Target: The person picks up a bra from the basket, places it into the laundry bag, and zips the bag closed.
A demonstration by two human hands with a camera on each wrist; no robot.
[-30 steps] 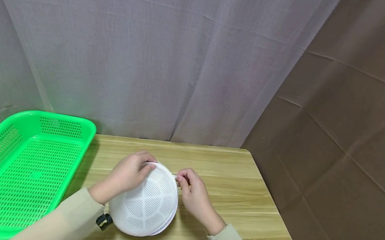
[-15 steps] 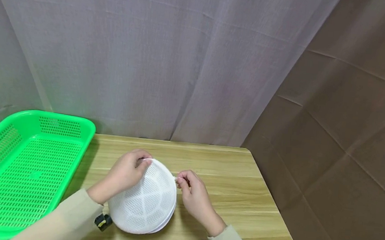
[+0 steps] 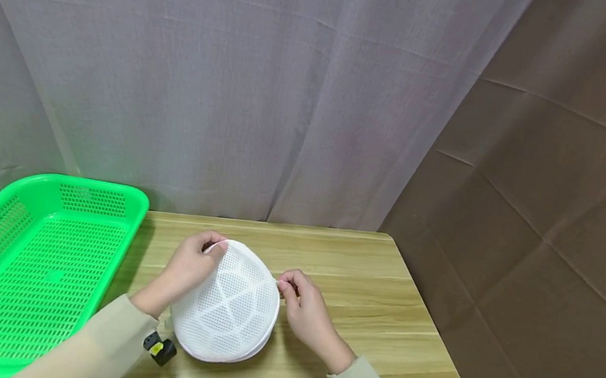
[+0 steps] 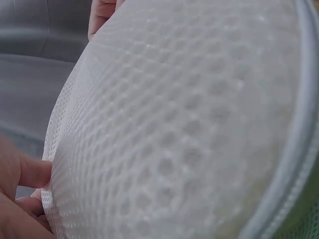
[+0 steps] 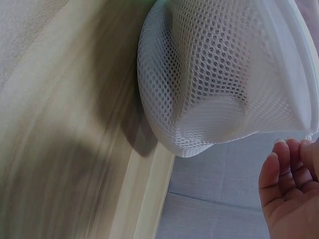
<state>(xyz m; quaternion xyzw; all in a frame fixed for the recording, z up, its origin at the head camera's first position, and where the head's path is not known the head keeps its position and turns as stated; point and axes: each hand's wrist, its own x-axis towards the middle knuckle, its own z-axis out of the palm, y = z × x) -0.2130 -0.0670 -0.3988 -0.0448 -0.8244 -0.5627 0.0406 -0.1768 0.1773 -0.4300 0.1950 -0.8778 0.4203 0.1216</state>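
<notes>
A round white mesh laundry bag (image 3: 227,311) is held up over the wooden table, its flat face with a cross-shaped band turned toward the head camera. My left hand (image 3: 190,266) pinches its upper left rim between thumb and fingers. At the bag's right edge, my right hand (image 3: 306,311) pinches a small piece at the rim that looks like a zipper pull, mostly hidden by the fingertips. The left wrist view shows a zipper (image 4: 294,134) curving along the bag's side. Seen from the right wrist, the bag's mesh side (image 5: 214,69) bulges and sags.
A large green plastic basket (image 3: 125,243) stands on the left, close to my left forearm. The wooden table (image 3: 359,283) extends to the right of the bag. A grey curtain (image 3: 207,91) hangs behind, and a brown cloth wall (image 3: 551,230) rises on the right.
My left hand has moved slightly left and up with the bag's rim, so the bag's face has turned and stretched more into view. The right hand stays almost in place, still pinching.
</notes>
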